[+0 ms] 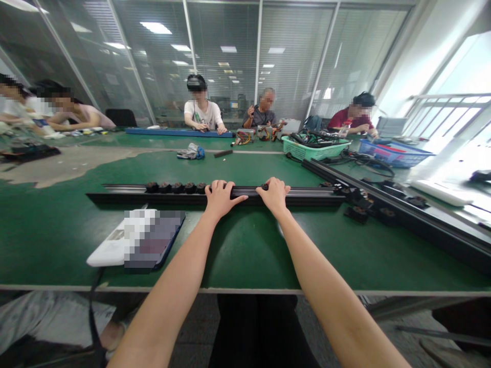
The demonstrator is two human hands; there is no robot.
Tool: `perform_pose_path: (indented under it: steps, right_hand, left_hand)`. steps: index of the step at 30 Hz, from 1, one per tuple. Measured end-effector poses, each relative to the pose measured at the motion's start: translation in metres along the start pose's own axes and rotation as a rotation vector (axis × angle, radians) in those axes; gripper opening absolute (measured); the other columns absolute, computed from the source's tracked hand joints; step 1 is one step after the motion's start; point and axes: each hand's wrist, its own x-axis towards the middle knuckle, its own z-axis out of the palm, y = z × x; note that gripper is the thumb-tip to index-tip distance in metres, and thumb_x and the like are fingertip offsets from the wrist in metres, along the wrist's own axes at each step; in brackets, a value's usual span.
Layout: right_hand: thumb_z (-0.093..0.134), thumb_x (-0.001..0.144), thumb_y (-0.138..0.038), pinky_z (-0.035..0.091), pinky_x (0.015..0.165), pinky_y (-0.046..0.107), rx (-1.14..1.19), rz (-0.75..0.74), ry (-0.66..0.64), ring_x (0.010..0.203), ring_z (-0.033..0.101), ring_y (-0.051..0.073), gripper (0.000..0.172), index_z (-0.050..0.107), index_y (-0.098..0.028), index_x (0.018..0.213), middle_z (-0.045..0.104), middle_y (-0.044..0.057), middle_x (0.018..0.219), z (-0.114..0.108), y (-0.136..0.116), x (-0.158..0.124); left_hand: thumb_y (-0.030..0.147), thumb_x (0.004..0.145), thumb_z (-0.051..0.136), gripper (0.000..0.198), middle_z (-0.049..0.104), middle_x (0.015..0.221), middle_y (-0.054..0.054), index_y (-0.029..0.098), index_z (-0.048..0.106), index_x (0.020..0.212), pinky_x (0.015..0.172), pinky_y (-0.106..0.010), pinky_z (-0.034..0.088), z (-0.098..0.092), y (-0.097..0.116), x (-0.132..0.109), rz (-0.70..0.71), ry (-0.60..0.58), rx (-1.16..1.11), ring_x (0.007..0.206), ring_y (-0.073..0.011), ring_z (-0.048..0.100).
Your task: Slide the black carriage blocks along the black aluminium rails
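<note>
I've got the left hand (222, 198) and right hand (273, 195) apart, both clamped on a black metal rail (115, 199), fingers curled over its top. The rail lies across the green surface (245, 255), close to the near edge. A row of black fittings (176, 187) sits on the rail just beside the left hand. A pixelated white device (140, 237) lies near the left forearm. A second rail (433, 230) angles off right. Further off: a green basket of cables (316, 151), a blue basket (391, 154), and a co-worker (201, 113) seated across the surface.

green basket of cables (307, 152) | blue plastic basket (391, 155) | crumpled cloth (191, 151)
</note>
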Motion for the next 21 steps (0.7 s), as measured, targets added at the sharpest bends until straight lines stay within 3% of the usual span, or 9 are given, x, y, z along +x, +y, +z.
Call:
perform_pose_path:
  steps: [21]
  right_hand:
    - [0.060,0.087,-0.038,0.032,0.097,0.044,0.002,0.035,0.004,0.111,0.056,0.033,0.026,0.063,-0.016,0.102,0.070,0.016,0.112,-0.0010,0.0026,0.0014]
  left_hand:
    - [0.074,0.093,0.055,0.060,0.059,0.137,-0.015,0.027,0.065,0.129,0.112,-0.052,0.029,0.0004,0.0002,-0.0003,-0.005,0.003,0.026,0.134,-0.0354,0.040]
